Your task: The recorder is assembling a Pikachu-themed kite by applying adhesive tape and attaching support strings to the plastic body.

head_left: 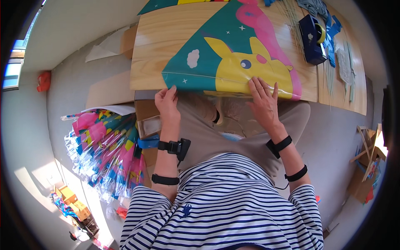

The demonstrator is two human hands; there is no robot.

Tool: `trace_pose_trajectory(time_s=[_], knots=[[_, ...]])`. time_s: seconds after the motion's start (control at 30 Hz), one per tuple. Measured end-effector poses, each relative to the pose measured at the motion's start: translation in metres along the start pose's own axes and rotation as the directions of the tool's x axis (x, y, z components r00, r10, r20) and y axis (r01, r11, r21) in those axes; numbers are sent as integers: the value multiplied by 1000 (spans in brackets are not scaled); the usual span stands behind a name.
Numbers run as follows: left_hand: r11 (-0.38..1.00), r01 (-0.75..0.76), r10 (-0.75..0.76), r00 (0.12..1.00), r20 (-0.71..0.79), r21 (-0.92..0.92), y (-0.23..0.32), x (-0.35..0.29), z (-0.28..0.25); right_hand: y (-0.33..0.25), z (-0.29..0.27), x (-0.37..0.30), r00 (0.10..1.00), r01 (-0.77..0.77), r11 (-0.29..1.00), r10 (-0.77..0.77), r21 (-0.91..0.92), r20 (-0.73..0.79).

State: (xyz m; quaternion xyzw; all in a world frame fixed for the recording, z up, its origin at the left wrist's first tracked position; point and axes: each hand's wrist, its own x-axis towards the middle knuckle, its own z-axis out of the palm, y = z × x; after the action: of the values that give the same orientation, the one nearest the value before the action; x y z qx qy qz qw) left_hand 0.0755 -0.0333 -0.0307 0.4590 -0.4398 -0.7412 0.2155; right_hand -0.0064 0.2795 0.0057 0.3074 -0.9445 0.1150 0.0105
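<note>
A teal, yellow and pink printed kite sheet [200,54] lies on the wooden table, with a yellow cartoon animal and small white stars on it. Its near edge runs along the table's front edge and hangs slightly over. At the sheet's near left corner, my left hand [167,103] is closed, thumb and fingertips pinched on the edge. My right hand [265,102] lies flat over the yellow part near the front edge, fingers stretched out. A straight crease or seam crosses the sheet just beyond my hands.
On the table's right stand a dark blue tape dispenser [309,41] with a yellow roll, thin sticks [293,18], blue strips [332,31] and a clear plastic bag [343,64]. Left of my legs is a bundle of colourful pieces in clear sleeves [109,146], beside a cardboard box [146,111].
</note>
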Motion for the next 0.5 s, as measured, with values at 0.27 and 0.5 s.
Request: trace_pose_trajectory(time_s=[0.27,0.5], knots=[[994,88,-92,994,59,69,-1,13,-8,6,0,-3,998,20,995,-14,94,-64],[987,151,-159,955,250,53,22,8,-8,7,3,-4,995,20,993,-9,116,-96]])
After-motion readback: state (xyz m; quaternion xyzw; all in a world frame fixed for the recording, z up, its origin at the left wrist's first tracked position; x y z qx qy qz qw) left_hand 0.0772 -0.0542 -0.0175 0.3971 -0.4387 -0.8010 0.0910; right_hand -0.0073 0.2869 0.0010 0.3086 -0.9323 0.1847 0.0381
